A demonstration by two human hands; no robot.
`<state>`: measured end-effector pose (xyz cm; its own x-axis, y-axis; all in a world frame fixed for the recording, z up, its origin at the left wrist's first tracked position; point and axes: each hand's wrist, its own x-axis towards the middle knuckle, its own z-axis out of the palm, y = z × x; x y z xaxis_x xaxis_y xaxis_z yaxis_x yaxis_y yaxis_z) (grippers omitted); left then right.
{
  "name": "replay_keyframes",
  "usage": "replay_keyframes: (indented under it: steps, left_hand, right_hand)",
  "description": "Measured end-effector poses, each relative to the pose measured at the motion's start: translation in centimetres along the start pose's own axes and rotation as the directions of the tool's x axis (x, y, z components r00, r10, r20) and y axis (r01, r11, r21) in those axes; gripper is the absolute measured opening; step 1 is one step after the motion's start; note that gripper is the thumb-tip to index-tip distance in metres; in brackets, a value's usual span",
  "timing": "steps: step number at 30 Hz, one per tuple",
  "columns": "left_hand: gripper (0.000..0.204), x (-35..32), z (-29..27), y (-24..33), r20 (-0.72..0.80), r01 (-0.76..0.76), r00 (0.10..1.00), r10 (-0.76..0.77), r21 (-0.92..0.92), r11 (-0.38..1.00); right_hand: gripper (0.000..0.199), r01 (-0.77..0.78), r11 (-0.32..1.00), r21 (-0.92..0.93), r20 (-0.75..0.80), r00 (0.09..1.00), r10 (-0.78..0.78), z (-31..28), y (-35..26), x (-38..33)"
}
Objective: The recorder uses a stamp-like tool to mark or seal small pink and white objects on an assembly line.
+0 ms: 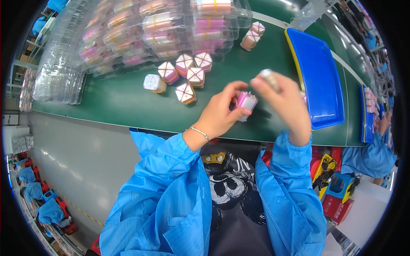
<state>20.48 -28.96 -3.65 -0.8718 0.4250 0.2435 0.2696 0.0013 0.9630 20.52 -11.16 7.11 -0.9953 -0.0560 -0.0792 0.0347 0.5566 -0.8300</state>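
Observation:
My left hand (215, 112) is closed round a small pink-and-white battery pack (247, 101), held just above the green table near its front edge. To the right, my raised right hand (287, 100) pinches a small pale whitish piece (269, 77); it is blurred, and its kind cannot be made out. Beyond my left hand stand several similar packs (184, 64) with white tops crossed by dark lines. Beside them is a pack with a plain white, bumpy top (153, 82). Farther back on the right, two peach-coloured packs (250, 39) stand close together.
Stacked clear plastic trays (166, 36) full of wrapped packs cover the back left of the green table (115, 104). Nested clear trays (60, 81) stand at the far left. A blue tray (320, 81) lies right of my right hand. A co-worker's blue sleeve (371, 155) shows at right.

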Motion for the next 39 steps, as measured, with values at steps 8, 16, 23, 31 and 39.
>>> replay_keyframes:
  steps: [8, 16, 23, 31, 39]
  left_hand:
    - [0.056, -0.8, -0.5, 0.5, -0.195, -0.038, 0.981, 0.017, -0.103, 0.994]
    - [0.057, -5.7, -4.2, 2.1, -0.417, 0.046, 0.775, 0.475, 0.787, 0.615]
    - [0.062, -4.8, -5.0, 1.6, -0.491, 0.132, 0.868, 0.074, 0.371, 0.919]
    - [0.043, -1.5, 0.0, 3.3, -0.06, -0.088, 0.992, 0.115, 0.332, 0.939]
    - [0.044, -1.1, 0.7, 3.1, -0.039, 0.019, 0.999, -0.007, 0.302, 0.953]
  right_hand:
    - [0.026, -0.153, 0.967, 0.206, 0.196, 0.974, 0.113, 0.0, 0.9, -0.6]
    - [0.032, 0.11, 0.993, 0.047, -0.061, 0.992, -0.107, -2.0, 4.2, -3.1]
    - [0.032, 0.188, 0.926, -0.326, -0.173, 0.952, -0.254, -1.2, 3.3, -2.5]
    - [0.021, 0.624, 0.332, 0.707, -0.466, 0.765, -0.445, -1.2, 0.1, -1.6]
    - [0.023, 0.469, 0.538, 0.701, -0.244, 0.866, -0.436, 2.9, -0.2, -0.9]
